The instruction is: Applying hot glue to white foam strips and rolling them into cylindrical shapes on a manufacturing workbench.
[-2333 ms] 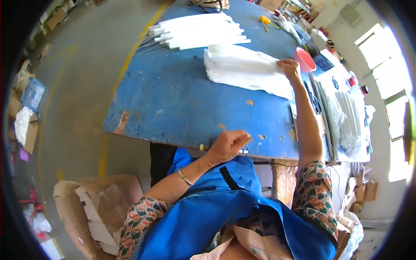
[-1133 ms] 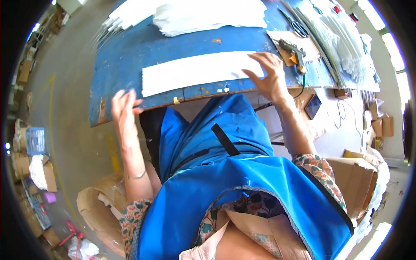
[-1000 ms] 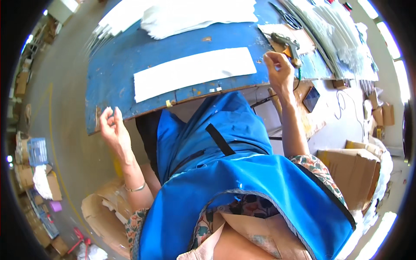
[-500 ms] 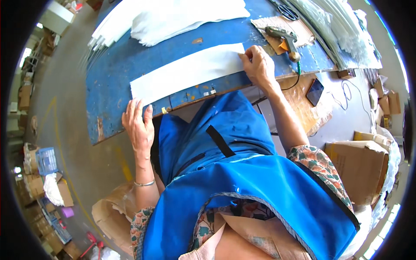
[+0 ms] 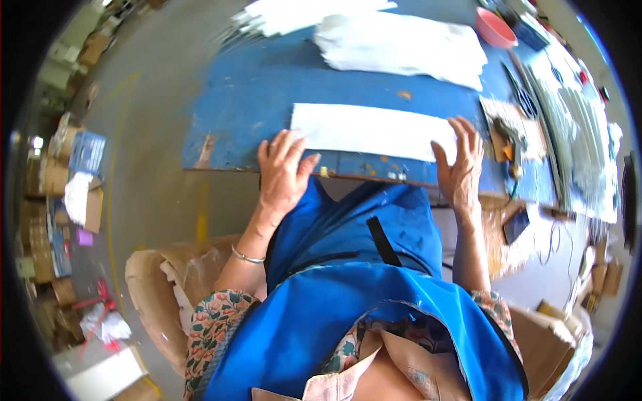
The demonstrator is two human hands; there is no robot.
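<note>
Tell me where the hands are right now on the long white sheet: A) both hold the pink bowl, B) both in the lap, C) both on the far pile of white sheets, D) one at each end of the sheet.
D: the left hand rests at the left end of the white sheet and the right hand at its right end, both flat with fingers spread on the blue table.

A pink bowl (image 5: 495,27) sits at the blue table's (image 5: 254,100) far edge. Cardboard boxes (image 5: 57,177) line the floor

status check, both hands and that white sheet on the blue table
Left hand open, flat on the white sheet's left end. Right hand open on its right end. Sheet flat near table edge, nothing on it.
</note>
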